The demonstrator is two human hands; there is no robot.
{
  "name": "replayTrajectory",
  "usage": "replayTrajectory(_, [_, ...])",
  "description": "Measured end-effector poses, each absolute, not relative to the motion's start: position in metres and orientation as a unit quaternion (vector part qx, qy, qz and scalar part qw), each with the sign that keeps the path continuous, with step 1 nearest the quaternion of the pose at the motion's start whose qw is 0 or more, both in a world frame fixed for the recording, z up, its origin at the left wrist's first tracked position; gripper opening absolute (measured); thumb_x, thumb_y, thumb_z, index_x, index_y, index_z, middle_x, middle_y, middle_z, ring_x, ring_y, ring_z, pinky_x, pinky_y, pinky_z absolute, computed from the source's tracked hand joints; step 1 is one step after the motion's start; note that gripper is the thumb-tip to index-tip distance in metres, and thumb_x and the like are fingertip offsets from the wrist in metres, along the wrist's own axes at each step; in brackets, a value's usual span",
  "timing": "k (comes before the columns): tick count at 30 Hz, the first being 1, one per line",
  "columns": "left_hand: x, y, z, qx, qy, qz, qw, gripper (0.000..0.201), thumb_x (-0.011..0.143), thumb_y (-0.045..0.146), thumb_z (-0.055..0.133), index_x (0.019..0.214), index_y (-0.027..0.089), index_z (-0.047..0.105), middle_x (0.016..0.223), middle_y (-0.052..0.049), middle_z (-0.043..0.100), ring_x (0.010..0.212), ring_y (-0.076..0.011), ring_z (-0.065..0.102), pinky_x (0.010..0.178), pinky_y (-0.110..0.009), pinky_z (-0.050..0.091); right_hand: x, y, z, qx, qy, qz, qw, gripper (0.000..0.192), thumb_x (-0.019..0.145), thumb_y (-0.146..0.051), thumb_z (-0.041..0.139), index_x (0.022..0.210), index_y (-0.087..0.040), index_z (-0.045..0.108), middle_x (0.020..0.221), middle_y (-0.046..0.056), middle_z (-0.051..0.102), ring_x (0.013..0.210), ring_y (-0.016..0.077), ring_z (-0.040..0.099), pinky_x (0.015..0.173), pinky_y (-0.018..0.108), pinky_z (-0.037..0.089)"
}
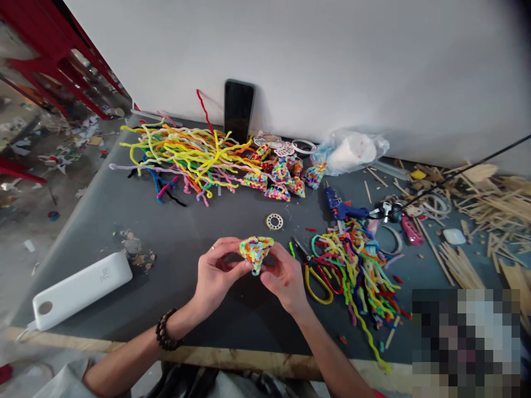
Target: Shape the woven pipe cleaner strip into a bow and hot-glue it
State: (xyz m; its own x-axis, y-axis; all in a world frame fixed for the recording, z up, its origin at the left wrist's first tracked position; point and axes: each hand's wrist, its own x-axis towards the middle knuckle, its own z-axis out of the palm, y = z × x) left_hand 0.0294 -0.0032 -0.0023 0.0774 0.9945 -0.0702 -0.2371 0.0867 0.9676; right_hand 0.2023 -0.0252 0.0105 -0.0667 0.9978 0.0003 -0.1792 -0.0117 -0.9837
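Between my two hands, above the front middle of the table, is a small multicoloured cone of wound pipe cleaners, its point downward. My left hand pinches its left side with thumb and fingers. On the other side my right hand has its fingers curled against the cone's right edge. Scissors with red and yellow handles lie just right of my right hand. A small cream ring with holes lies flat beyond the cone. Several similar cones sit in a cluster farther back.
Long pipe cleaners are heaped at the back left, before an upright phone. A blue glue gun and cut pipe cleaners lie right. Wooden sticks cover the far right. A white power bank rests at left.
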Motion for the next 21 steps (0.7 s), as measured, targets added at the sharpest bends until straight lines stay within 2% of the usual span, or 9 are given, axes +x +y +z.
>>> replayTrajectory(3, [0.0298, -0.0038, -0.0026, 0.441, 0.439, 0.522, 0.584, 0.033, 0.074, 0.021, 0.092, 0.106, 0.023, 0.08, 0.115, -0.008, 0.068, 0.098, -0.0191, 0.072, 0.074, -0.026, 0.067, 0.2015, -0.0262, 0.0096, -0.45, -0.472, 0.548, 0.525, 0.041, 0.091, -0.037, 0.075, 0.13, -0.026, 0.068, 0.127, 0.011, 0.064, 0.115, 0.0258, 0.068, 0.086, 0.034, 0.066])
replayTrajectory(7, [0.0303, -0.0045, -0.001, 0.453, 0.433, 0.519, 0.582, 0.034, 0.077, 0.02, 0.09, 0.109, 0.025, 0.08, 0.118, -0.008, 0.067, 0.105, -0.0213, 0.072, 0.078, -0.029, 0.068, 0.1994, -0.0274, 0.0084, -0.454, -0.48, 0.537, 0.525, 0.039, 0.092, -0.033, 0.073, 0.13, -0.027, 0.067, 0.127, 0.01, 0.064, 0.113, 0.0246, 0.069, 0.089, 0.035, 0.065])
replayTrajectory(17, [0.0303, -0.0042, 0.0006, 0.48, 0.456, 0.509, 0.551, 0.035, 0.08, 0.025, 0.088, 0.113, 0.023, 0.078, 0.118, -0.008, 0.067, 0.107, -0.0221, 0.071, 0.081, -0.029, 0.068, 0.2009, -0.026, 0.0114, -0.465, -0.513, 0.516, 0.504, 0.047, 0.087, -0.022, 0.074, 0.132, -0.027, 0.065, 0.129, 0.01, 0.062, 0.117, 0.0265, 0.067, 0.094, 0.039, 0.065])
replayTrajectory(21, [0.0301, -0.0048, 0.0011, 0.471, 0.468, 0.508, 0.548, 0.032, 0.081, 0.025, 0.087, 0.111, 0.022, 0.077, 0.113, -0.007, 0.068, 0.102, -0.0205, 0.072, 0.078, -0.027, 0.067, 0.2005, -0.0265, 0.0099, -0.476, -0.523, 0.509, 0.49, 0.047, 0.085, -0.019, 0.073, 0.131, -0.027, 0.065, 0.13, 0.01, 0.061, 0.116, 0.0262, 0.067, 0.091, 0.036, 0.065])
